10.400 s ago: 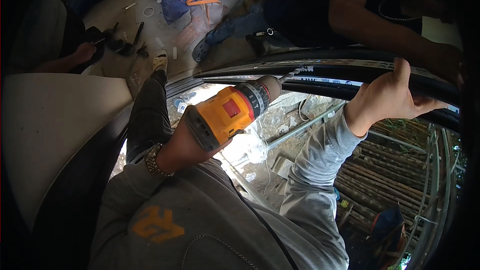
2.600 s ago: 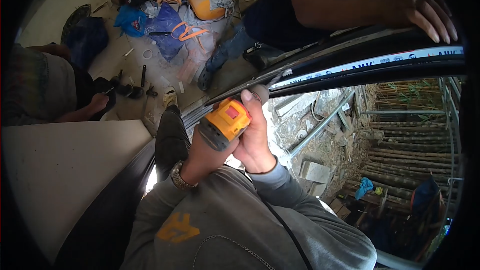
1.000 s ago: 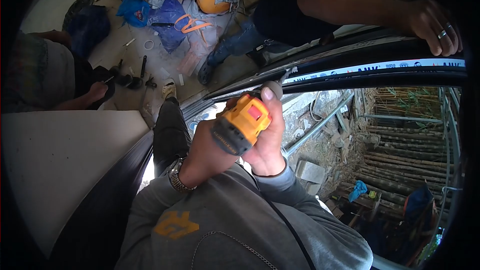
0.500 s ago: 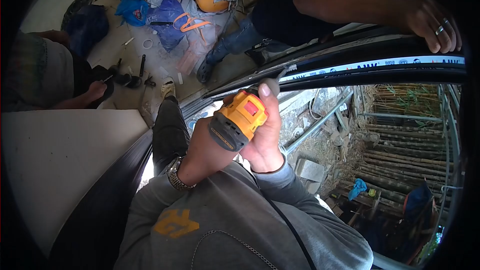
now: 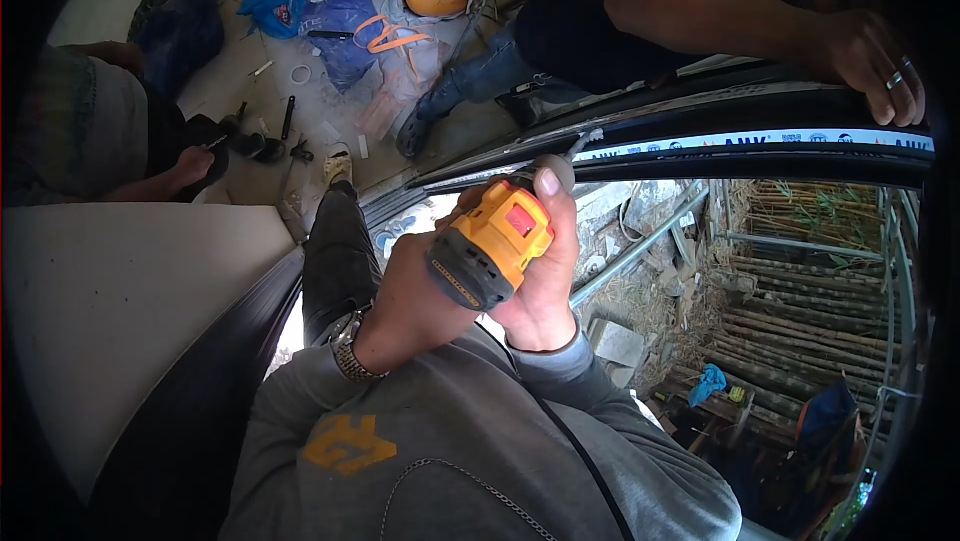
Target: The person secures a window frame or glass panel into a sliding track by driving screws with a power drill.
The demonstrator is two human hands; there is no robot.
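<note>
Across the upper right of the frame runs a long black rail (image 5: 760,168) faced with a printed light strip (image 5: 745,142), and at the centre a yellow-and-black drill (image 5: 490,246) points up and right. The left hand (image 5: 410,291) grips it from the left, and the right hand (image 5: 547,296) clasps its front from the right. A co-worker's hand (image 5: 872,66) rests by the rail at far upper right; the drill bit (image 5: 582,144) overlaps the rail, but whether they touch I cannot tell.
</note>
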